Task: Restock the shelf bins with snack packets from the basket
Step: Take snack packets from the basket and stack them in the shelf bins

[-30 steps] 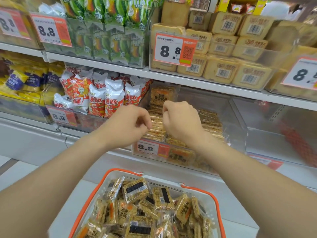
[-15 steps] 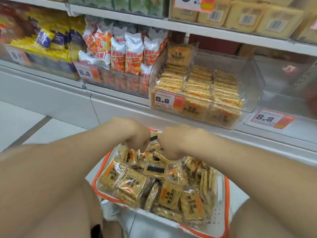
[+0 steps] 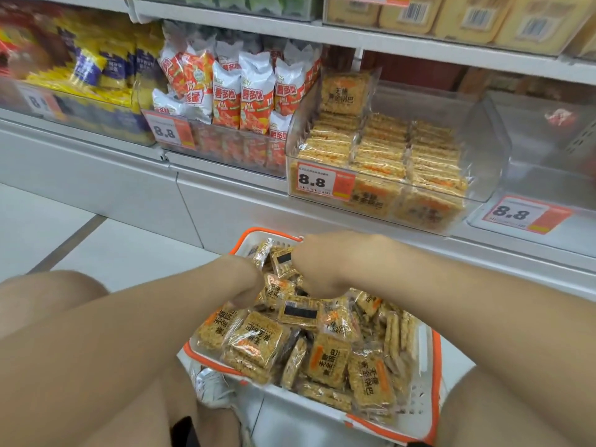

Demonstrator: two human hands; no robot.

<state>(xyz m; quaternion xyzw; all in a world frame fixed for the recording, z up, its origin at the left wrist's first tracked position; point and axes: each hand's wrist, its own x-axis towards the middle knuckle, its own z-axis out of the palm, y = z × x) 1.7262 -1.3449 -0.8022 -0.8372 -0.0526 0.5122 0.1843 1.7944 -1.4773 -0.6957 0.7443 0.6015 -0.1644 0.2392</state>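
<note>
Our basket (image 3: 425, 398), white plastic with an orange rim, sat on the floor in front of the shelving, between our knees. It was heaped with clear-wrapped rice-cracker packets (image 3: 325, 359) lying every which way, some face up with orange labels, some showing a black panel. Both our hands were down at its far end. Our left hand (image 3: 245, 282) was turned knuckles-up over the pile with its fingers curled under and out of sight, so we could not tell whether it had hold of a packet. Our right hand (image 3: 319, 269) was just beside it, likewise bent over the packets, fingers hidden, and we could not make out its grip either.

Above, on the lowest shelf, the clear shelf bin (image 3: 483, 150) held three rows (image 3: 383, 150) of the same crackers packed on edge. One upright packet (image 3: 345, 91) leaned at its back left corner and an 8.8 price tag (image 3: 322, 182) was fixed to its front. The neighbouring bin (image 3: 225, 150) on the left held orange-and-white snack bags (image 3: 245, 98); further left were yellow-and-blue bags (image 3: 96, 69), blurred. To the right stood another clear bin (image 3: 548, 175) with its own 8.8 tag (image 3: 522, 214)
</note>
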